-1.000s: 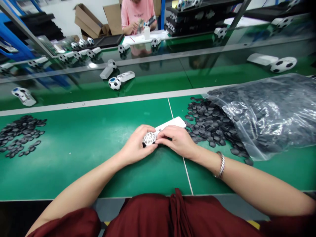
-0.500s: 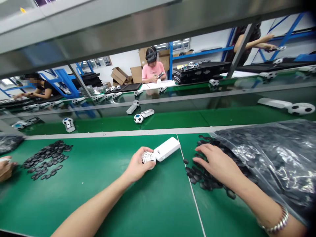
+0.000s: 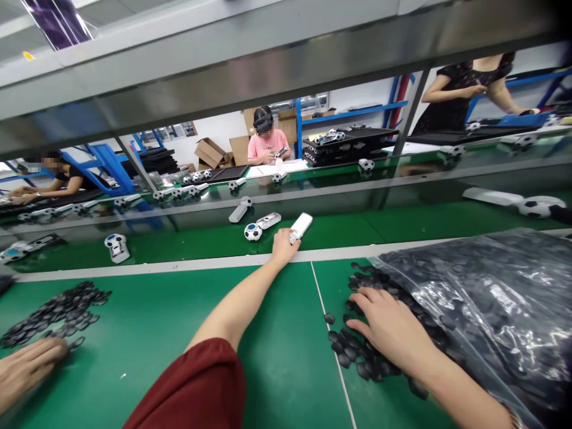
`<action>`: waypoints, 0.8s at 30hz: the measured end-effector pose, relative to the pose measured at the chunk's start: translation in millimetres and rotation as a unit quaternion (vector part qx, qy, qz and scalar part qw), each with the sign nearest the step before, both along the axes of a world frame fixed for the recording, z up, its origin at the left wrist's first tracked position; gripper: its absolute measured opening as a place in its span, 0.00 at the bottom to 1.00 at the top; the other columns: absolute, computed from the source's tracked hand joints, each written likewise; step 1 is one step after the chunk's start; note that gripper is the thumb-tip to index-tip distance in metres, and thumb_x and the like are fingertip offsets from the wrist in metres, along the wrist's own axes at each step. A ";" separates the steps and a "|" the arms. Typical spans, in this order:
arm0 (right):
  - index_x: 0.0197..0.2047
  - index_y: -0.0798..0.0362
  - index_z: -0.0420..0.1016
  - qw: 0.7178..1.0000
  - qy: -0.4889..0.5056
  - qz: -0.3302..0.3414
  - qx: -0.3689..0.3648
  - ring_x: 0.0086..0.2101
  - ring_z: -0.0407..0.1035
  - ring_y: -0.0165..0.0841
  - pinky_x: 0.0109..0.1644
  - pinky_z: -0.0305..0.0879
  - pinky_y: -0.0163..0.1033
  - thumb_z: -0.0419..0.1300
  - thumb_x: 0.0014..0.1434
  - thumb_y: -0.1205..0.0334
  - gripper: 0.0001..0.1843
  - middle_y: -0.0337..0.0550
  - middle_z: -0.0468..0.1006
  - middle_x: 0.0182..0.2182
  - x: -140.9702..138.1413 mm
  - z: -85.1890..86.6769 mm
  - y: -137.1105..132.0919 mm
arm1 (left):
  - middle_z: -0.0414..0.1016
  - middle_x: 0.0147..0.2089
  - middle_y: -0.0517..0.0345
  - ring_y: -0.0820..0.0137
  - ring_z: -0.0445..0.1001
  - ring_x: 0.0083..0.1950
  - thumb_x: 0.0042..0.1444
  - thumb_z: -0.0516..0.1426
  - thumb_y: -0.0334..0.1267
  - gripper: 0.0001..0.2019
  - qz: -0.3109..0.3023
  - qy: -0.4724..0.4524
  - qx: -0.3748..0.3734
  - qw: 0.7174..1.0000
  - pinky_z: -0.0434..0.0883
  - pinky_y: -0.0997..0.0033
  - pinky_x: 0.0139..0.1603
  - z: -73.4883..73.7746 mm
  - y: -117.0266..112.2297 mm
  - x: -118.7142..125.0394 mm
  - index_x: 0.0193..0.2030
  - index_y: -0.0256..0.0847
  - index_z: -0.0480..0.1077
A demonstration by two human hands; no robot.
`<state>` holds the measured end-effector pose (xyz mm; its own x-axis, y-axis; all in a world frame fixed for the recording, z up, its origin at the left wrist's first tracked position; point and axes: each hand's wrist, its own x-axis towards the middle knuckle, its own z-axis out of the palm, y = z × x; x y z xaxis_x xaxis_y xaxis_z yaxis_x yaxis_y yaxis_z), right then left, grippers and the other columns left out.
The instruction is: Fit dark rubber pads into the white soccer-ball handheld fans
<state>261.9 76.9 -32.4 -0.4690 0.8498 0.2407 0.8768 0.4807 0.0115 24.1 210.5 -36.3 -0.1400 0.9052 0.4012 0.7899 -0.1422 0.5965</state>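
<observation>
My left hand (image 3: 284, 245) is stretched far forward over the grey strip at the edge of the conveyor belt (image 3: 402, 221). Its fingers are closed on a white handheld device (image 3: 300, 227) whose free end points up and to the right over the belt. My right hand (image 3: 388, 326) lies palm down on a pile of small black pieces (image 3: 357, 351) on the green table (image 3: 147, 333). Its fingers are spread among the pieces. Whether any piece is pinched under them is hidden.
A clear bag of black pieces (image 3: 482, 298) lies at the right. Football-headed devices (image 3: 254, 230) ride the belt. Another black pile (image 3: 53, 313) sits at the left, with another person's hand (image 3: 27, 366) beside it. People work across the belt.
My left hand has carried the white device from the table forward to the belt edge. My right hand stays on the black pile. The camera has tilted up.
</observation>
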 end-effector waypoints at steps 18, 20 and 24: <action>0.47 0.54 0.71 0.998 -0.037 -0.005 -0.051 0.44 0.67 0.43 0.43 0.67 0.47 0.56 0.58 0.59 0.15 0.50 0.73 0.46 -16.4 4.1 -7.1 | 0.52 0.65 0.40 0.54 0.49 0.66 0.58 0.44 0.53 0.31 -0.007 0.204 -0.135 0.970 0.47 0.48 0.63 -23.4 -44.1 6.6 0.63 0.34 0.51; 0.48 0.55 0.71 0.998 -0.039 0.005 -0.041 0.44 0.67 0.42 0.43 0.67 0.46 0.56 0.58 0.59 0.15 0.50 0.72 0.47 -16.8 0.8 -6.1 | 0.52 0.65 0.42 0.55 0.48 0.66 0.59 0.42 0.54 0.30 -0.023 0.218 -0.140 0.966 0.46 0.48 0.64 -24.8 -58.1 5.6 0.62 0.36 0.53; 0.48 0.55 0.71 0.998 -0.044 0.031 -0.023 0.44 0.68 0.43 0.41 0.68 0.44 0.54 0.59 0.59 0.15 0.51 0.73 0.47 -12.4 -9.0 -1.4 | 0.51 0.66 0.49 0.59 0.47 0.67 0.58 0.42 0.56 0.29 -0.055 0.236 -0.139 0.960 0.47 0.51 0.64 -25.4 -95.5 2.8 0.61 0.40 0.55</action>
